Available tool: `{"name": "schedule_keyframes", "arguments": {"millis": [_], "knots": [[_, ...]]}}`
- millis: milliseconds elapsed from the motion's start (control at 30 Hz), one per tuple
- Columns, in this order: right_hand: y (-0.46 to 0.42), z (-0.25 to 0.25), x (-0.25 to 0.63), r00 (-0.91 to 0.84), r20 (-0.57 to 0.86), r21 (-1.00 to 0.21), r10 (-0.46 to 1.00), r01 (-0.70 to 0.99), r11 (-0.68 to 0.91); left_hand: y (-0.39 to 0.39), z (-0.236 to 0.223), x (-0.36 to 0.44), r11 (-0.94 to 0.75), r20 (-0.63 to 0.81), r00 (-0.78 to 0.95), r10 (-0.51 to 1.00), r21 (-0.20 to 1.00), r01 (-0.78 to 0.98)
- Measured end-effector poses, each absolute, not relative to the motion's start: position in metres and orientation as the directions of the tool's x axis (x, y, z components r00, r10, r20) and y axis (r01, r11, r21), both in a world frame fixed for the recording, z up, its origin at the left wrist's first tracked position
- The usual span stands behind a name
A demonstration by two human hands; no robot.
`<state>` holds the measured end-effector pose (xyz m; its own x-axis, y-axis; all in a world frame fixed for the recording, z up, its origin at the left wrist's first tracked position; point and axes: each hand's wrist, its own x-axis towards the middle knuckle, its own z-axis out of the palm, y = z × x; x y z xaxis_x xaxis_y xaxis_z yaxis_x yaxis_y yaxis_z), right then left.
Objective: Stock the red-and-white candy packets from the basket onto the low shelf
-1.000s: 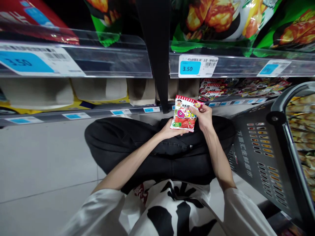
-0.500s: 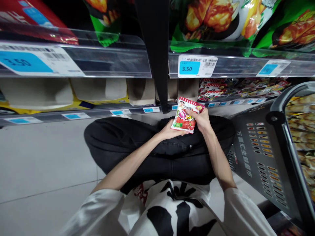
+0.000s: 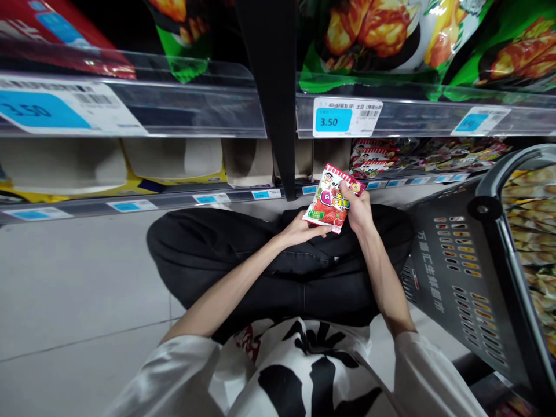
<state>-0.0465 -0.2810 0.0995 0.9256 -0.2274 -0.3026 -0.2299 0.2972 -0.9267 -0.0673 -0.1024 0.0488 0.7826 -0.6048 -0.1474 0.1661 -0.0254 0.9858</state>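
A small red and white bag of gummy candy point(image 3: 325, 204) with strawberries printed on its front is held up over my crossed legs, tilted to the right. My right hand point(image 3: 360, 211) grips its right edge, the thumb lying across the front and the other fingers hidden behind. At the lower left corner my left hand point(image 3: 303, 230) holds the bag from below, with part of its fingers out of sight behind it. Similar red and white packs point(image 3: 374, 157) lie stacked on the low shelf just beyond.
A grey shopping basket point(image 3: 460, 289) with yellowish packs inside stands close on my right. Ahead, an upper shelf edge point(image 3: 412, 119) with price tags overhangs the low shelf. Open cardboard boxes point(image 3: 174, 157) sit low on the left, and a black post point(image 3: 273, 87) divides the shelving.
The candy bag has turned clockwise and leans further right. My right thumb has shifted up on its front, showing more of the printed lettering. The surroundings look the same.
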Motion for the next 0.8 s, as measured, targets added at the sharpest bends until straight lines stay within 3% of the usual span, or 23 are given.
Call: {"name": "schedule_keyframes", "arguments": {"millis": [233,433,633,800], "knots": [[-0.279,0.1,-0.045,0.92,-0.29,-0.936,-0.262,-0.215,0.279,-0.105,0.048,-0.066,0.007,-0.185,0.793,-0.58,0.973,0.233],[-0.279,0.102,-0.042,0.898,-0.319,-0.912,-0.302,-0.205,0.354,-0.109,0.039,-0.065,0.018,-0.204,0.831,-0.517,0.968,0.249],[-0.28,0.103,-0.039,0.885,-0.341,-0.891,-0.317,-0.197,0.409,-0.111,0.043,-0.066,-0.142,-0.045,0.986,-0.159,0.99,0.023],[-0.284,0.099,-0.038,0.894,-0.328,-0.898,-0.306,-0.194,0.395,-0.111,0.046,-0.066,-0.113,0.0,0.995,-0.097,0.993,-0.011]]}}
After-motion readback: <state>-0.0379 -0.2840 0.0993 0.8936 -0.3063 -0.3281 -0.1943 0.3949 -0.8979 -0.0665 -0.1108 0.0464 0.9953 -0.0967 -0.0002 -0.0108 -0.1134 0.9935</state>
